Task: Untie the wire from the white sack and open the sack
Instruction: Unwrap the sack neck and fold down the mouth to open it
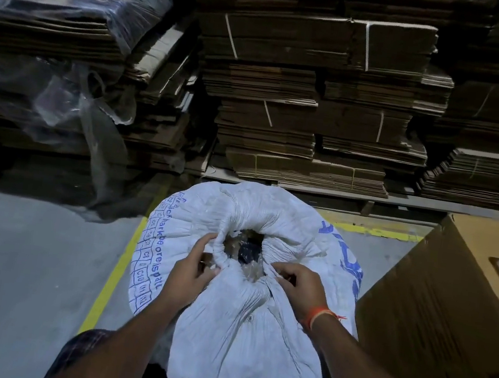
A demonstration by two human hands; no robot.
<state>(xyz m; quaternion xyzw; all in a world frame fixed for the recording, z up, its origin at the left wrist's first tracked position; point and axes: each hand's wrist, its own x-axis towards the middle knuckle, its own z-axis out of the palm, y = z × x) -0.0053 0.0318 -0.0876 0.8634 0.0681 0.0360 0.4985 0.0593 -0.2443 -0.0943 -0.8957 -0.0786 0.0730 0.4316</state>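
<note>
Looks like you're at the opening-up part now: no wire shows around the neck of the white sack [240, 315], though it could be hiding in the folds. Your left hand [190, 271] pinches the gathered rim on one side and your right hand [300, 287] pinches it on the other, hands apart with the mouth between them. Pull outward evenly and work round the rim bit by bit so the puckers loosen instead of bunching. The sack stands on the floor [24, 253] right in front of you, just beside a big cardboard box [448, 313]. Inside there's crinkly clear plastic and something dark; can't tell what exactly.
</note>
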